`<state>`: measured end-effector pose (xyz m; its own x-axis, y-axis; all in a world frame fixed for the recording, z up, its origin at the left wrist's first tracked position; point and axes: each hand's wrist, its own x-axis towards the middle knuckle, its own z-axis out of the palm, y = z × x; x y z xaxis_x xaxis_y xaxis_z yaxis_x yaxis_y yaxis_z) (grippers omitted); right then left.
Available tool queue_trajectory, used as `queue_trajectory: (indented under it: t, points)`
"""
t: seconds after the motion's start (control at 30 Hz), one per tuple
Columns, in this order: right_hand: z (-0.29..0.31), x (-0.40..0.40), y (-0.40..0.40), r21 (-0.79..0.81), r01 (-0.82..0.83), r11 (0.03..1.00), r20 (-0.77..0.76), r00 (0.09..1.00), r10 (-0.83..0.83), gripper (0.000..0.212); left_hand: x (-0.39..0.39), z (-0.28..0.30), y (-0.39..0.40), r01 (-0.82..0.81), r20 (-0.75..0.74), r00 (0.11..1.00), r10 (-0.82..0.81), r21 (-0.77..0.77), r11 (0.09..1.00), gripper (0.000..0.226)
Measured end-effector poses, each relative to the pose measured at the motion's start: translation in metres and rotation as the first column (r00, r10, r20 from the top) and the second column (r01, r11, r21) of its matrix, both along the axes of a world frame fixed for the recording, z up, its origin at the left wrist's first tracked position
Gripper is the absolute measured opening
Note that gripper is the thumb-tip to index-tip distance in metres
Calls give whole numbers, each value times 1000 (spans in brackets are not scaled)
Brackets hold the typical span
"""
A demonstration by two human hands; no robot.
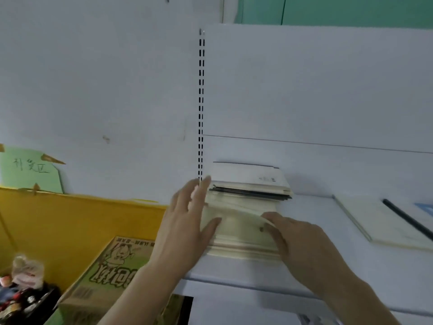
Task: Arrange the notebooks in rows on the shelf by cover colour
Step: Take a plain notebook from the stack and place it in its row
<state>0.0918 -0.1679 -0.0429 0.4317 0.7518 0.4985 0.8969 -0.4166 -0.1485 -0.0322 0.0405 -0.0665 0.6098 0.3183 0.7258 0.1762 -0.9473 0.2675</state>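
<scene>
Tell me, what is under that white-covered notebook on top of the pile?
Under the white-covered notebook lies a thin dark-edged layer, then cream page edges of the stacked notebooks on the white shelf. The left hand and right hand cover the pile's sides; lower covers are hidden.

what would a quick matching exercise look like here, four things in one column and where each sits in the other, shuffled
Things:
1. stack of notebooks
2. single notebook
3. cardboard box
4. green paper sign

Places:
A. flat on the shelf, far right, a dark strip along its edge
B. on the wall, above the yellow board
C. between the left hand and right hand
D. below and left of the shelf, printed top tilted

Pairs: 1-C, 2-A, 3-D, 4-B
</scene>
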Motion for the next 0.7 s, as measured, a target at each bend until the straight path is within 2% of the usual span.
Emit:
queue_trajectory:
  t: [0.03,0.1,0.2,0.27,0.3,0.37,0.43,0.47,0.5,0.6,0.63,0.7]
  points:
    - [5,-3,-5,59,17,998,-35,999,-15,38,0,6,-3,18,90,996,-10,-87,996,83]
    - [16,-8,-16,208,60,976,-98,994,-40,28,1,17,-13,114,230,972,-46,-291,950,96]
    - [30,-14,-28,419,156,894,-306,952,-23,18,12,26,-30,193,207,975,-82,-602,775,93]
    - [35,-18,-30,522,236,819,-532,841,97,18,19,28,-37,196,107,979,-171,-712,674,78]
    - [37,-21,-30,566,274,777,-636,746,200,18,21,28,-41,240,102,962,-253,-757,607,67]
    - [38,-25,-27,616,333,714,-743,546,387,20,24,28,-52,366,222,901,-373,-849,380,43]
    - [36,-26,-23,628,373,683,-766,451,458,20,24,29,-59,452,368,850,-377,-876,165,25]
    - [34,-26,-20,625,377,684,-770,442,460,20,24,29,-62,488,419,831,-365,-865,119,24]
    - [31,-25,-18,613,365,700,-771,466,433,19,24,30,-64,517,447,820,-358,-846,129,26]
    - [23,-20,-13,526,312,791,-767,576,282,22,24,29,-64,500,404,862,-305,-775,386,19]
    - [21,-18,-12,502,278,819,-757,599,261,25,23,29,-62,481,401,877,-265,-754,447,17]
    - [14,-12,-8,468,216,857,-728,643,235,33,18,28,-54,440,409,895,-179,-736,515,19]
